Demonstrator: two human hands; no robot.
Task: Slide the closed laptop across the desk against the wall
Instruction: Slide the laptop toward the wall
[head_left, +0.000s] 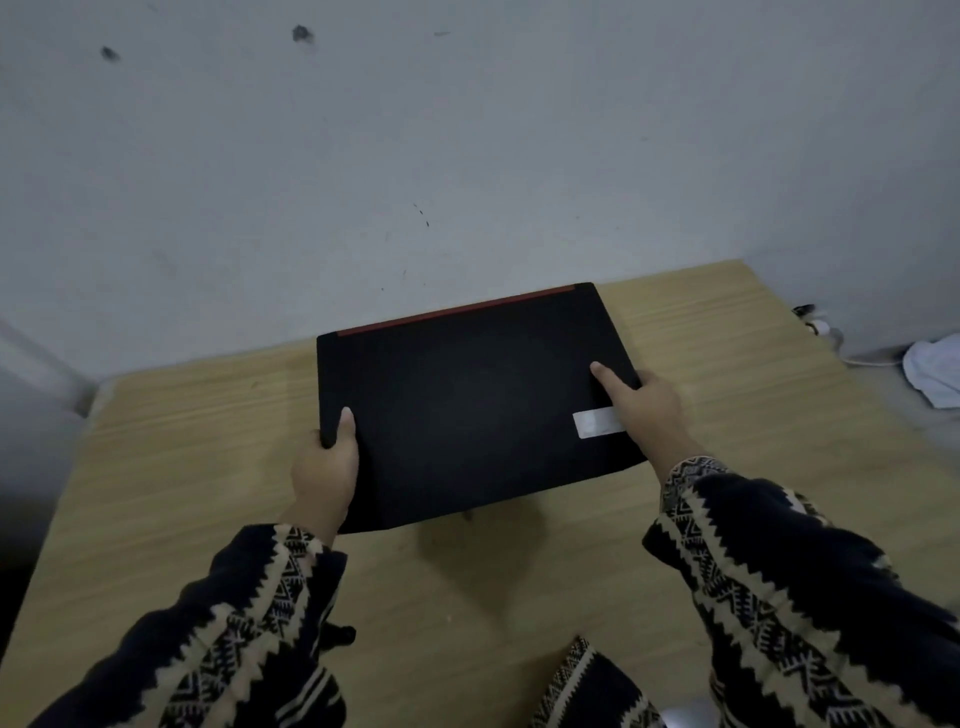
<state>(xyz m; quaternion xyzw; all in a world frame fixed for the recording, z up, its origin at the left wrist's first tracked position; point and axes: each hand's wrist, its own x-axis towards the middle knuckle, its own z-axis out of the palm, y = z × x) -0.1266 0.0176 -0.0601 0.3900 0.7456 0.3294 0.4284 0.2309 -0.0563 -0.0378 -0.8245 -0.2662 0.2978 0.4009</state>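
A closed black laptop (467, 395) with a red strip along its far edge and a white sticker near its right side lies on the light wooden desk (197, 467). Its far edge sits at the base of the grey wall (467, 156). My left hand (324, 467) grips the laptop's near left corner, thumb on the lid. My right hand (644, 410) holds the right edge, thumb stretched across the lid above the sticker. Both arms wear dark patterned sleeves.
The desk's right edge runs diagonally; beyond it lie a white cable (862, 358) and a white cloth (935, 374) on the floor. A darker gap shows past the desk's left edge. A patterned piece of my clothing (587, 686) overlaps the near desk edge.
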